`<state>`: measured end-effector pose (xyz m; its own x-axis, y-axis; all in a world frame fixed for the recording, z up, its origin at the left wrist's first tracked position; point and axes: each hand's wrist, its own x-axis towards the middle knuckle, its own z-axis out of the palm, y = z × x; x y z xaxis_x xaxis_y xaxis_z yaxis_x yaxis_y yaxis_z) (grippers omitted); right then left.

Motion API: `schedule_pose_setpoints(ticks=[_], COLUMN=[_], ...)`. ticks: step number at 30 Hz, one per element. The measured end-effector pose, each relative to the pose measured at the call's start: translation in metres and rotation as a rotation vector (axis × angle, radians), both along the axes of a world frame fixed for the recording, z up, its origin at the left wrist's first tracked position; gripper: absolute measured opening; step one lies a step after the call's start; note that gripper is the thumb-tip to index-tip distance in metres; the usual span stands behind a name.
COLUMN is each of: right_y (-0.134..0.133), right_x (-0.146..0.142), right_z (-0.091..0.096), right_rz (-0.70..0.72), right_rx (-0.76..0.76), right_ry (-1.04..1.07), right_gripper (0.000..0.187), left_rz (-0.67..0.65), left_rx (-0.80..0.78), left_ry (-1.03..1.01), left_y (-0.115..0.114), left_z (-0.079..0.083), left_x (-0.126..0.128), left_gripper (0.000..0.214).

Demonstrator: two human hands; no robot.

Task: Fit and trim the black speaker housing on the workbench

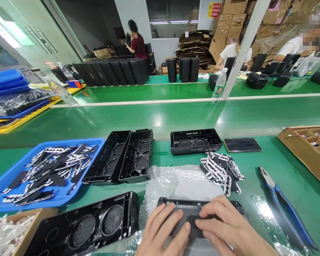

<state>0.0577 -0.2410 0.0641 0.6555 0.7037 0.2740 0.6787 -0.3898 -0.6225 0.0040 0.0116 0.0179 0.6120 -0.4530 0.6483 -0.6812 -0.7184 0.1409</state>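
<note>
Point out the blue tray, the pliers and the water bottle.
blue tray (94,142): head view, bare far right corner of its rim.
pliers (282,202): head view, blue handle.
water bottle (219,85): head view, labelled middle.

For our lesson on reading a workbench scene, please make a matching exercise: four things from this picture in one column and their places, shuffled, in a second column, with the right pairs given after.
Things
1. blue tray
2. pliers
3. water bottle
4. dark flat tablet

Places
A. standing by the white post, beyond the near table
B. far left of the near table, holding black and white strips
C. lying flat beside the lone open black shell
D. right of both hands, on the green surface

Pairs: 1-B, 2-D, 3-A, 4-C

The left hand and right hand press on a black housing.
</note>
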Motion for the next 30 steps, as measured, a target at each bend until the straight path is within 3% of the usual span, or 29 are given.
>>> schedule_pose_setpoints(ticks=[5,8,12,19,30], right_y=[-0.001,0.000,0.003,0.002,-0.009], right_x=[-0.004,-0.005,-0.004,-0.008,-0.009], right_z=[-0.002,-0.002,0.005,0.014,0.006], right_rz=[0.012,0.012,0.010,-0.029,-0.104], right_rx=[-0.002,-0.008,0.071,0.070,0.119], right_ry=[0.055,0.074,0.054,0.097,0.106], right_gripper=[0.034,0.031,0.025,0.026,0.032], left_rz=[0.159,0.312,0.394,0.404,0.335], left_rx=[-0.308,-0.329,-0.279,-0.243,-0.204], left_ry=[0.332,0.462,0.537,0.592,0.496], left_y=[-0.017,-0.030,-0.038,-0.036,-0.038], left_z=[0.016,0.028,0.033,0.036,0.038], left_x=[-0.007,-0.008,-0.005,-0.004,-0.001], left_gripper=[0.019,0.010,0.010,0.015,0.014])
